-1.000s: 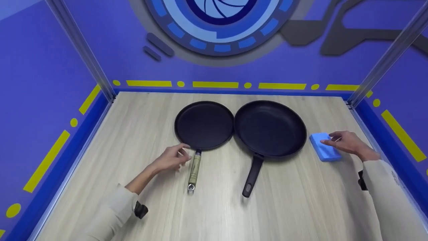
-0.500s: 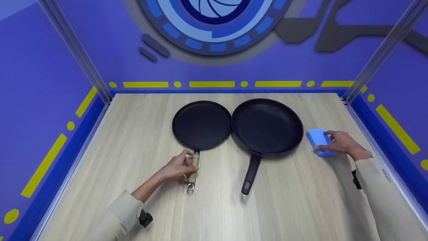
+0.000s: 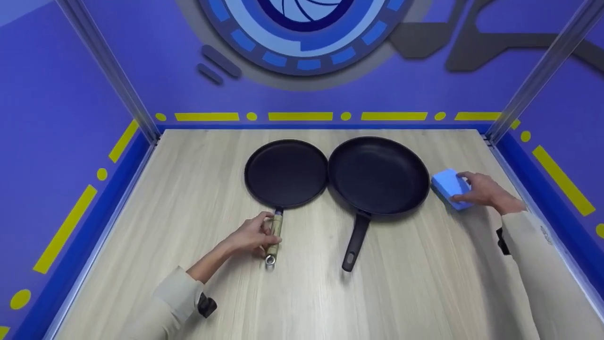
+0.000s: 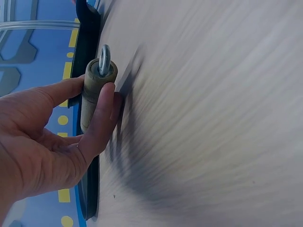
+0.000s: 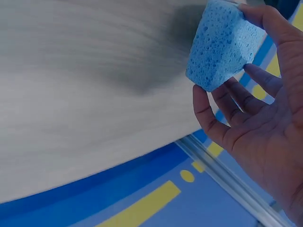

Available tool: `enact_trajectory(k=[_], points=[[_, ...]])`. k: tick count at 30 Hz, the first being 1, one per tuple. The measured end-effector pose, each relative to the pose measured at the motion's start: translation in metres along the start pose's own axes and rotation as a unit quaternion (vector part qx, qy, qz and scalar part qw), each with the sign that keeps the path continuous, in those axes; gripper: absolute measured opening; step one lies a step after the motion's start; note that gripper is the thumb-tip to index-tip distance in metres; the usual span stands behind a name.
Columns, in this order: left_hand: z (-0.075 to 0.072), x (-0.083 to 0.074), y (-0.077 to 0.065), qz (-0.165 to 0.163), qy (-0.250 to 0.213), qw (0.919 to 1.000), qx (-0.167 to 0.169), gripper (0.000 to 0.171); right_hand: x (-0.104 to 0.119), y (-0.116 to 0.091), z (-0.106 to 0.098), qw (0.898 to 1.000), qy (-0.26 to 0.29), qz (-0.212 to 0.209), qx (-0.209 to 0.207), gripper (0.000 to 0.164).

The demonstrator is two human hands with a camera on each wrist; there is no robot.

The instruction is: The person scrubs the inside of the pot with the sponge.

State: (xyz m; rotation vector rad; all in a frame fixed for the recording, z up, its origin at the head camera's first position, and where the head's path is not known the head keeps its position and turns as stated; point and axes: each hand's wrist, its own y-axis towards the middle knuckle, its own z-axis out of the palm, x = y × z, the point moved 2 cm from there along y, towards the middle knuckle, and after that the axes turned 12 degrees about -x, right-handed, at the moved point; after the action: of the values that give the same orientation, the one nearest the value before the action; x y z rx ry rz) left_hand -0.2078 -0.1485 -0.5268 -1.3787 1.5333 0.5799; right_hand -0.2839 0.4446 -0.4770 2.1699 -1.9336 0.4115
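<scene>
A flat black crepe pan (image 3: pixel 286 174) lies on the table with its greenish, wood-look handle (image 3: pixel 275 231) toward me. My left hand (image 3: pixel 251 236) grips that handle from the left, thumb on one side and fingers on the other; the metal hanging ring (image 4: pixel 105 60) sticks out past the hand in the left wrist view. On the right, my right hand (image 3: pixel 486 192) holds a blue sponge (image 3: pixel 452 189) between thumb and fingertips, tilted and raised off the table. Its porous face shows in the right wrist view, where the fingers (image 5: pixel 208 113) press its edge.
A deeper black frying pan (image 3: pixel 378 175) stands right beside the crepe pan, rims meeting, its black handle (image 3: pixel 356 243) pointing toward me. Blue printed panels (image 3: pixel 302 101) with metal corner posts (image 3: pixel 542 71) enclose the wooden table (image 3: pixel 311 293) at the back and sides.
My left hand has moved right and closed round the crepe pan's handle. My right hand has taken hold of the sponge and lifted it off the table. Both pans stay in place.
</scene>
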Motion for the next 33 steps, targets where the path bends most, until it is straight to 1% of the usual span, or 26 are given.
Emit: enact_trajectory(k=[5, 8, 10, 12, 14, 16, 18, 21, 23, 25, 29, 33], points=[[0.003, -0.004, 0.003, -0.001, 0.011, 0.9998, 0.014, 0.07, 0.02, 0.016, -0.028, 1.0, 0.004, -0.006, -0.013, 0.084], [0.003, -0.005, 0.004, -0.013, 0.006, 0.9996, 0.024, 0.069, 0.039, 0.03, -0.041, 0.999, 0.002, -0.023, -0.027, 0.084], [0.002, -0.005, 0.004, -0.023, 0.0, 0.9992, 0.032, 0.068, 0.054, 0.04, -0.046, 0.999, -0.001, -0.041, -0.036, 0.083], [0.001, -0.006, 0.004, -0.028, -0.002, 0.9987, 0.041, 0.067, 0.071, 0.051, -0.047, 0.997, 0.001, -0.061, -0.042, 0.083], [0.0, -0.007, 0.003, -0.026, 0.001, 0.9985, 0.048, 0.067, 0.089, 0.061, -0.045, 0.996, 0.005, -0.078, -0.045, 0.082], [0.0, -0.008, 0.002, -0.024, 0.006, 0.9983, 0.052, 0.066, 0.11, 0.068, -0.038, 0.993, 0.015, -0.101, -0.054, 0.08], [-0.001, -0.007, -0.001, -0.025, 0.009, 0.9982, 0.053, 0.065, 0.136, 0.073, -0.028, 0.99, 0.024, -0.128, -0.059, 0.078], [-0.002, -0.004, -0.004, -0.029, 0.004, 0.9983, 0.051, 0.065, 0.18, 0.075, -0.008, 0.981, 0.03, -0.181, -0.064, 0.075], [-0.003, -0.003, -0.005, -0.03, 0.001, 0.9984, 0.047, 0.066, 0.207, 0.074, 0.005, 0.975, 0.024, -0.215, -0.056, 0.074], [-0.003, -0.002, -0.005, -0.029, 0.0, 0.9986, 0.044, 0.067, 0.231, 0.073, 0.017, 0.97, 0.012, -0.239, -0.046, 0.073], [-0.003, -0.003, -0.001, -0.031, 0.014, 0.9985, 0.042, 0.071, 0.265, 0.075, 0.035, 0.964, -0.014, -0.265, -0.025, 0.069], [-0.004, -0.006, 0.003, -0.04, 0.023, 0.9976, 0.051, 0.074, 0.286, 0.084, 0.053, 0.963, -0.029, -0.27, 0.001, 0.067]])
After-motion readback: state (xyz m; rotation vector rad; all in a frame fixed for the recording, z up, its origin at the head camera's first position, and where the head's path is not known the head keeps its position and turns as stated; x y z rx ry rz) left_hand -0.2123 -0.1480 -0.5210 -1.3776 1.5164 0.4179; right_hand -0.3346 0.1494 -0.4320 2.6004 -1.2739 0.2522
